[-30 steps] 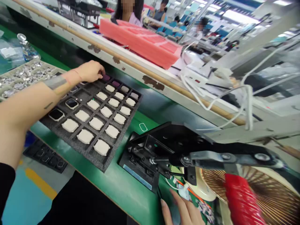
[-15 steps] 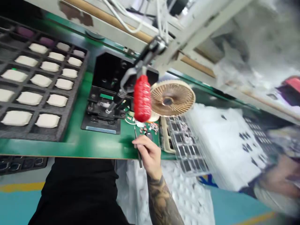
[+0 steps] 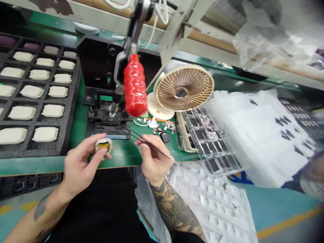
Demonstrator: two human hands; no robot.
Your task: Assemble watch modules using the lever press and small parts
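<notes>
My left hand (image 3: 82,165) is closed on a small white casing (image 3: 103,145), its thumb resting on the edge; a yellow and black inside faces up. In my right hand (image 3: 155,157) a pair of dark tweezers (image 3: 152,146) is pinched, tips slightly apart and pointing left toward the press. The black toggle press (image 3: 108,116) stands just behind both hands, with its red handle (image 3: 135,86) hanging down. Small loose parts (image 3: 164,126) and a black square piece (image 3: 165,137) lie on the green bench beyond my right hand.
To the left, a grey foam tray (image 3: 72,111) holds several white casings. A small fan (image 3: 184,87) stands behind the loose parts. Clear plastic trays (image 3: 215,152) and a white sheet with black pieces (image 3: 258,135) lie at right. Another person's blurred arm (image 3: 314,175) shows at the far right.
My left hand has come into view holding the white casing. The tweezers in my right hand have swung from near upright to pointing left. The view has shifted.
</notes>
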